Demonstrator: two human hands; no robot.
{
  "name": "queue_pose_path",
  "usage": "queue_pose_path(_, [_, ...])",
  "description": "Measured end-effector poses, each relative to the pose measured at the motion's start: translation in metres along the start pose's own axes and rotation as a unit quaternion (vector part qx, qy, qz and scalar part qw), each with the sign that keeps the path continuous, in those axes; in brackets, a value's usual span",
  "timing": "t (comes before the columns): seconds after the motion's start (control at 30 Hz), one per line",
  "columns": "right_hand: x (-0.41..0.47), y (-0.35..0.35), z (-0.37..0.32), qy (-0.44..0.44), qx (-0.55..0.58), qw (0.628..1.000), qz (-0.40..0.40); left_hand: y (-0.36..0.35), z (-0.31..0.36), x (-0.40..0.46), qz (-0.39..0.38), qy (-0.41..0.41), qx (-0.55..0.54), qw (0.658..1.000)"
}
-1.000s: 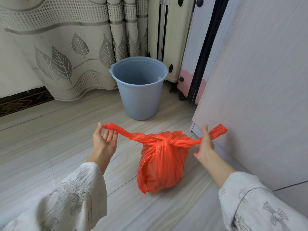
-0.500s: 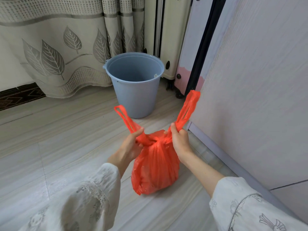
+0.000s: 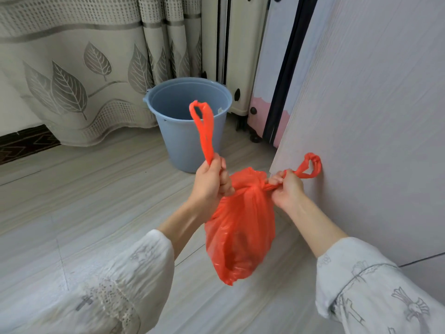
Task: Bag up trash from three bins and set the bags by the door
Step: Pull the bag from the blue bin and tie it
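A full orange plastic trash bag (image 3: 240,227) hangs between my hands, its neck knotted. My left hand (image 3: 212,182) grips one handle strap, whose loop sticks up above my fist. My right hand (image 3: 286,189) grips the other strap, and its loop points right against the pale panel. Behind the bag stands a light blue plastic bin (image 3: 185,141), with no liner and nothing visible inside except a small white scrap on its inner wall.
A pale wood-grain panel (image 3: 375,116) fills the right side, close to my right hand. A leaf-patterned curtain (image 3: 79,75) hangs at the back left. Cream and pink suitcases (image 3: 243,59) stand behind the bin. The floor is light wood planks (image 3: 84,201).
The straps were stretched wide apart a second ago, then brought together above the bag. Now both fists grip them close to the knot, and the bag appears lifted.
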State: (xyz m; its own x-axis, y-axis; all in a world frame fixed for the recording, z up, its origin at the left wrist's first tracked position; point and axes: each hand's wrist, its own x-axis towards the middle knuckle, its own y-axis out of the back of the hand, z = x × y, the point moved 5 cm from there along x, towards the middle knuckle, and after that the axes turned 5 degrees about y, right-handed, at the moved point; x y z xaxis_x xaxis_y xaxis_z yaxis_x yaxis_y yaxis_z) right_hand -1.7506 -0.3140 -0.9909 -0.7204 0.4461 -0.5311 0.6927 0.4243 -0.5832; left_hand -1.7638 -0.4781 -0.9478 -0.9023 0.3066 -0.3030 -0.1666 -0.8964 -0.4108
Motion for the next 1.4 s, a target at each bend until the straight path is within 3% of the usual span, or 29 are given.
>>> queue_pose_path(0.4, [0.0, 0.014, -0.03, -0.016, -0.038, 0.998, 0.038, 0.009, 0.032, -0.014, -0.01, 0.028, 0.072, 0.997])
queue_pose_path(0.53, [-0.009, 0.003, -0.029, 0.067, -0.145, 0.987, -0.006, 0.03, 0.027, -0.014, 0.022, 0.045, 0.072, 0.996])
queue_pose_path(0.7, [-0.028, -0.022, -0.01, 0.121, -0.323, 0.933, -0.103, 0.048, 0.023, -0.014, 0.052, 0.063, 0.026, 0.996])
queue_pose_path(0.83, [-0.037, -0.033, 0.009, 0.086, -0.388, 0.904, -0.158, 0.051, 0.028, -0.01, 0.041, 0.062, 0.007, 0.997])
queue_pose_path(1.0, [-0.045, -0.033, 0.03, -0.014, -0.39, 0.899, -0.196, 0.056, 0.028, -0.008, 0.028, 0.089, -0.003, 0.996])
queue_pose_path(1.1, [-0.048, -0.031, 0.038, 0.01, -0.457, 0.864, -0.212, 0.059, 0.029, -0.01, 0.023, 0.128, 0.04, 0.991])
queue_pose_path(1.27, [-0.046, -0.027, 0.043, 0.059, -0.567, 0.79, -0.225, 0.054, 0.041, -0.016, -0.019, 0.067, 0.303, 0.951])
queue_pose_path(1.4, [-0.052, -0.034, 0.047, 0.143, -0.707, 0.641, -0.263, 0.044, 0.038, -0.021, -0.055, 0.077, 0.252, 0.963])
